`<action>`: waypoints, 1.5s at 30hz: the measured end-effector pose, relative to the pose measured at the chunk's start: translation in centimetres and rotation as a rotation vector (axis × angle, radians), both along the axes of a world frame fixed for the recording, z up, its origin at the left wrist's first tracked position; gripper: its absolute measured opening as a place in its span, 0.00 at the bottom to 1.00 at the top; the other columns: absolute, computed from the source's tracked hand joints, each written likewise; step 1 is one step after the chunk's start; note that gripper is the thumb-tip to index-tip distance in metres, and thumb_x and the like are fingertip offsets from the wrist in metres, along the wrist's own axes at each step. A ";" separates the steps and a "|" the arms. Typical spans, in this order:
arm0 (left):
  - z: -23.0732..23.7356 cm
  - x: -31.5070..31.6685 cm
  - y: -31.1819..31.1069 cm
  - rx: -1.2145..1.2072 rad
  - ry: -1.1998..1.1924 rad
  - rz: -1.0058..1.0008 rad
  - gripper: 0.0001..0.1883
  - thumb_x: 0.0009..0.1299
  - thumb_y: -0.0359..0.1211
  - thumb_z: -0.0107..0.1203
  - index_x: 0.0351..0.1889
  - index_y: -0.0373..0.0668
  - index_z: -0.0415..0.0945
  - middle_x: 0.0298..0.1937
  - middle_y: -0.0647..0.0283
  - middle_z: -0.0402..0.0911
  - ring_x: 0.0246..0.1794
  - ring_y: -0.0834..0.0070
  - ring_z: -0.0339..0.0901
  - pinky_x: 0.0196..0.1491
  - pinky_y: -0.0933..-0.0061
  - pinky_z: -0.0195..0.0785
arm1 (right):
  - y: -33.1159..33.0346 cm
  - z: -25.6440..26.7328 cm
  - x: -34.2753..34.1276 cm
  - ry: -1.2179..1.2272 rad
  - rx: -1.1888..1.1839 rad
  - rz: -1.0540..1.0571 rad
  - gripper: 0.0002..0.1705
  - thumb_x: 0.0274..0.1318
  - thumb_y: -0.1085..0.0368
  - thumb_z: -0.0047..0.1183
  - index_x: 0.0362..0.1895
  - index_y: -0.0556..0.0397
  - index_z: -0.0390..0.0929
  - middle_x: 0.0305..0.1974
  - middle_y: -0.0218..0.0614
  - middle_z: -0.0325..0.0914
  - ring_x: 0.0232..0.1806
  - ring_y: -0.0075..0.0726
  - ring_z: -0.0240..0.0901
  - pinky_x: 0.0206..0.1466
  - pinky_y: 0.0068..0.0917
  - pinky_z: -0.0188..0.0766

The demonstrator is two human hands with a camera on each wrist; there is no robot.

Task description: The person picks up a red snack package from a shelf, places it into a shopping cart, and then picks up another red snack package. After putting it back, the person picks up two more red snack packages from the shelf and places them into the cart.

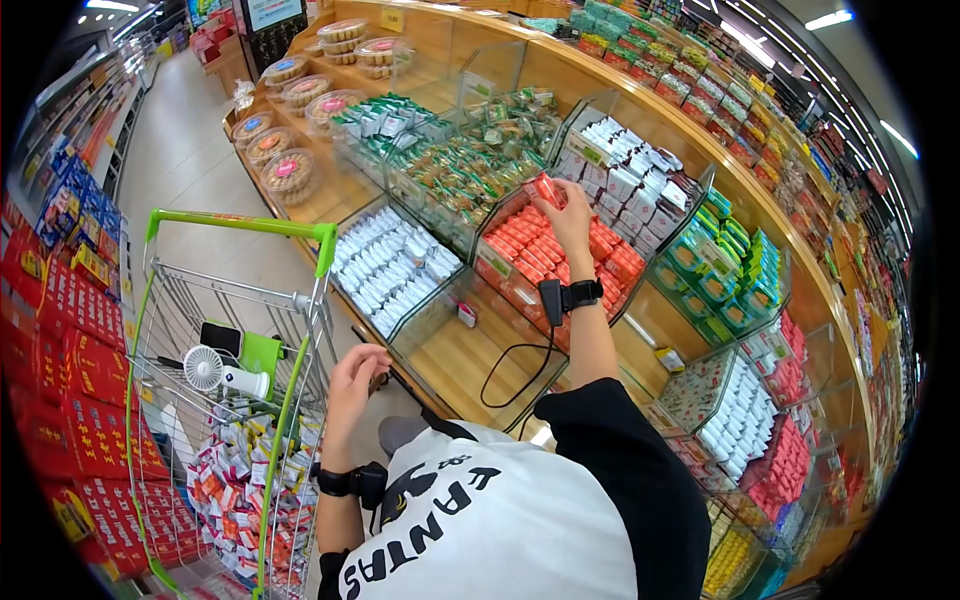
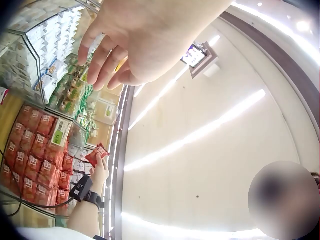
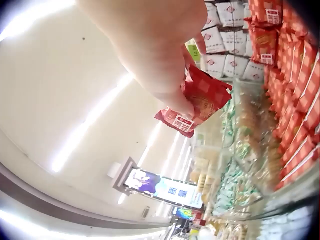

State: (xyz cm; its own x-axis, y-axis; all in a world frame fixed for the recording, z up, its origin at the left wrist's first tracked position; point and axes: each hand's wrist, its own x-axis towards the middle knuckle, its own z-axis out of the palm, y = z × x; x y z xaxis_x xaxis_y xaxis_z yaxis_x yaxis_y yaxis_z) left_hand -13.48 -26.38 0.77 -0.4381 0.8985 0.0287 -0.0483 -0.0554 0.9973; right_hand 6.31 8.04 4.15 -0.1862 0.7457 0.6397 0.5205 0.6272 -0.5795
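My right hand [image 1: 570, 218] pinches a red snack packet [image 3: 204, 97] between thumb and fingers, above a clear bin of matching red packets [image 1: 522, 245]. In the right wrist view the packet hangs at a tilt, its crimped end with a white label [image 3: 179, 120] pointing down. Lower and to the left, my left hand [image 1: 355, 385] hangs with fingers loosely bent, holding nothing. It is between the shopping cart [image 1: 235, 222] and the wooden display edge, near the bin of white packets [image 1: 395, 262].
Green-wrapped packets [image 1: 445, 170] and round tubs of cookies [image 1: 290, 175] lie farther back. Inside the cart are a white handheld fan [image 1: 203, 368], a phone [image 1: 221, 339] and many loose packets [image 1: 250, 480]. A black cable [image 1: 515, 347] loops from my right wrist.
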 end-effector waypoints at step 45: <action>0.9 0.7 -10.3 0.071 0.177 0.667 0.22 0.59 0.28 0.53 0.52 0.34 0.62 0.41 0.59 0.74 0.38 0.77 0.72 0.43 0.77 0.65 | -27.7 -1.3 -16.0 0.066 -0.918 1.542 0.25 0.42 0.67 0.58 0.47 0.59 0.67 0.43 0.34 0.69 0.42 0.28 0.69 0.44 0.23 0.67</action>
State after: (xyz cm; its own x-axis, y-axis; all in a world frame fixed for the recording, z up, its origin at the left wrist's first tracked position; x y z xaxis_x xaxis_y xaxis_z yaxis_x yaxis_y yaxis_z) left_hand -12.73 -36.64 1.70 -0.8797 0.4317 0.1995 0.1819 -0.0822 0.9799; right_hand -9.65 -19.66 2.83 -0.9799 0.0269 0.1979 -0.1986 -0.0261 -0.9797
